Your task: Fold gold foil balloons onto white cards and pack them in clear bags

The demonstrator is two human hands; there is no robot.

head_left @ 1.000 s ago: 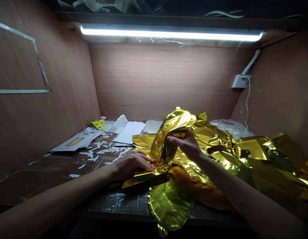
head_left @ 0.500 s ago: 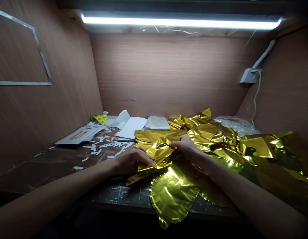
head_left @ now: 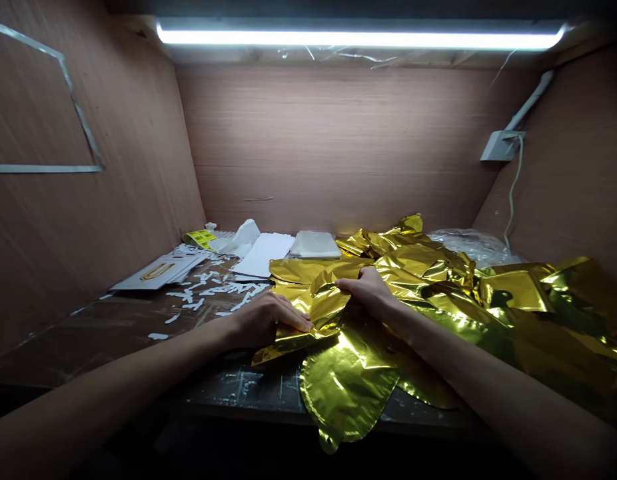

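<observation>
A gold foil balloon [head_left: 351,387], flat and wrinkled, lies across the front of the dark work surface, and its rounded end with a small tab hangs over the edge. My left hand [head_left: 266,319] is closed on the foil's left part, fingertips pressed together on it. On the right, my right hand [head_left: 369,291] pinches a raised fold of the same foil between thumb and fingers. Some of its fingers are hidden behind the hand. More flat gold foil balloons [head_left: 438,267] are heaped behind and to the right, under my right forearm.
White cards [head_left: 156,272], the top one bearing a gold U, lie at left by scattered white paper strips [head_left: 191,297]. White paper [head_left: 265,255] and a clear-wrapped stack [head_left: 316,245] sit at the back. A socket box [head_left: 499,146] with a cable hangs on the right wall.
My right hand has shifted slightly left and up with the pinched foil fold. The left hand stays almost where it was. The whole view has tilted a little.
</observation>
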